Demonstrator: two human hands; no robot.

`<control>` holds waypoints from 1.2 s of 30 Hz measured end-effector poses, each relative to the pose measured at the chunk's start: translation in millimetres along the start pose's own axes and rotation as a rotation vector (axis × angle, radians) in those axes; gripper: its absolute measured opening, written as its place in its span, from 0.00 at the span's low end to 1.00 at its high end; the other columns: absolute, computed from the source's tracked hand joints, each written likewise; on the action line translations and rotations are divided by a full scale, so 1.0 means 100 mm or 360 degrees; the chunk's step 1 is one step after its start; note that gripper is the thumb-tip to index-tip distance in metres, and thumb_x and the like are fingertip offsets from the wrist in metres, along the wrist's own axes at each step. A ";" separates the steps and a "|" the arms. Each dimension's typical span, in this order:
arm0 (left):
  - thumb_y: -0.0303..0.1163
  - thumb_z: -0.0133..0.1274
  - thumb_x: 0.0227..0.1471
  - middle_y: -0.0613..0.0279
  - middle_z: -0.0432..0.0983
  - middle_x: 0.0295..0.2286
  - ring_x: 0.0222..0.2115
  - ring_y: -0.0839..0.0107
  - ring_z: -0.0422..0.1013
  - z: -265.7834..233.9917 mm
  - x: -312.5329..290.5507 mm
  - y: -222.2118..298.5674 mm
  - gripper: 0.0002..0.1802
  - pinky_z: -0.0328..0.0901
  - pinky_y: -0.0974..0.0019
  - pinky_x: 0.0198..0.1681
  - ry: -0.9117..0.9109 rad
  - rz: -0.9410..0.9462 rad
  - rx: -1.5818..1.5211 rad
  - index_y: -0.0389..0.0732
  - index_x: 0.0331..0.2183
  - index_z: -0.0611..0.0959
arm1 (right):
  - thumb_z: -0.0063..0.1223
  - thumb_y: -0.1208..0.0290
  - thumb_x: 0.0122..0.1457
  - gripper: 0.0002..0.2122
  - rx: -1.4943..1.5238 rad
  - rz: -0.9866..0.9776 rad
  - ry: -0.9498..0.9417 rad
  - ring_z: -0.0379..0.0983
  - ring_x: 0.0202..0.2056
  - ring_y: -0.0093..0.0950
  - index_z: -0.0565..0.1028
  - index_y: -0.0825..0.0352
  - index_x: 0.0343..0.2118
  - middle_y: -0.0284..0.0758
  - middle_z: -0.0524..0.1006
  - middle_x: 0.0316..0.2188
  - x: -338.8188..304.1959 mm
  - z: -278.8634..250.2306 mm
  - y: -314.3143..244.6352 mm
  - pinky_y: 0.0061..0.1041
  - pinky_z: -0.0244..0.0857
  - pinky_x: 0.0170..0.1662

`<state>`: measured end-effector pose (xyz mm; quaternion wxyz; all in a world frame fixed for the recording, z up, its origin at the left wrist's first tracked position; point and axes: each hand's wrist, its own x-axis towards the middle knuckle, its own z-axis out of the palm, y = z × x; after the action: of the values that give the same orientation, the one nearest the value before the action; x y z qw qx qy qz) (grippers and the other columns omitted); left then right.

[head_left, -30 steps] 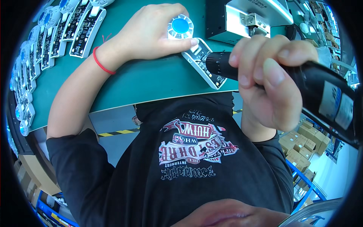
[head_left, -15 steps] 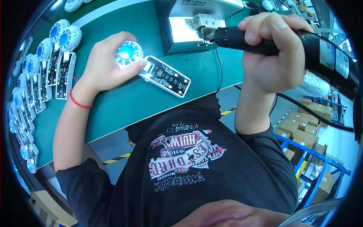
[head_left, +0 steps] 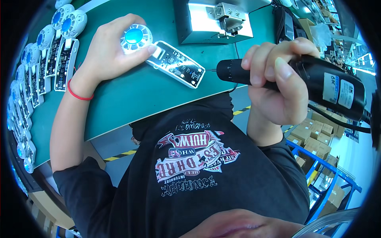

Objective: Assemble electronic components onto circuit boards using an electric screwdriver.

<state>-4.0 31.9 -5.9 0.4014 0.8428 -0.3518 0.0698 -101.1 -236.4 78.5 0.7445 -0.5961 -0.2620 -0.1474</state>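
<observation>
My left hand point(head_left: 105, 53) is closed round the slotted head of a white handheld fan point(head_left: 133, 36) with a blue centre. The fan's handle lies uncovered on the green bench, showing a black circuit board point(head_left: 176, 63) with bright spots. My thumb presses where head and handle meet. In my right hand point(head_left: 279, 81), fingers wrapped round it, is a black electric screwdriver point(head_left: 234, 71) held nearly level. Its thin bit points left, with the tip close to the outer end of the board; whether it touches cannot be told.
A metal-fronted screw feeder point(head_left: 194, 25) stands at the back of the bench point(head_left: 131, 99). Several similar fans with bare boards point(head_left: 63, 65) line the left side. A cable point(head_left: 337, 122) trails at the right. Beyond stand a blue rack point(head_left: 317, 158) and cardboard boxes point(head_left: 305, 131).
My right hand has brought the screwdriver from the screw feeder down and toward me, its tip now close to the board's end. My left hand still holds the fan, shifted slightly up in view.
</observation>
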 end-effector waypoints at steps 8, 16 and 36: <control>0.42 0.66 0.41 0.56 0.79 0.28 0.22 0.68 0.74 -0.01 0.00 0.02 0.24 0.67 0.72 0.25 -0.0031 -0.0010 -0.0011 0.36 0.37 0.80 | 0.42 0.76 0.56 0.17 -0.0186 -0.0449 0.0074 0.66 0.20 0.26 0.72 0.67 0.49 0.34 0.69 0.23 0.33 -0.18 -0.15 0.33 0.66 0.33; 0.40 0.66 0.40 0.57 0.79 0.27 0.22 0.69 0.73 -0.01 0.03 0.05 0.23 0.67 0.72 0.25 -0.0048 -0.0036 -0.0020 0.35 0.36 0.80 | 0.40 0.75 0.57 0.16 -0.0319 -0.0510 0.0224 0.68 0.23 0.28 0.72 0.67 0.48 0.35 0.70 0.23 0.40 -0.21 0.02 0.35 0.67 0.33; 0.43 0.67 0.41 0.56 0.79 0.28 0.23 0.68 0.74 0.00 -0.01 -0.04 0.25 0.68 0.72 0.25 -0.0027 -0.0013 0.0006 0.37 0.38 0.80 | 0.40 0.73 0.58 0.17 -0.0403 -0.0295 -0.0119 0.66 0.22 0.25 0.72 0.69 0.49 0.33 0.69 0.24 0.42 -0.26 -0.09 0.32 0.66 0.34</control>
<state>-2.5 34.1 -8.6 0.3970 0.8455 -0.3517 0.0616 -66.4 -259.9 105.8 0.6364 -0.6635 -0.3227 -0.2250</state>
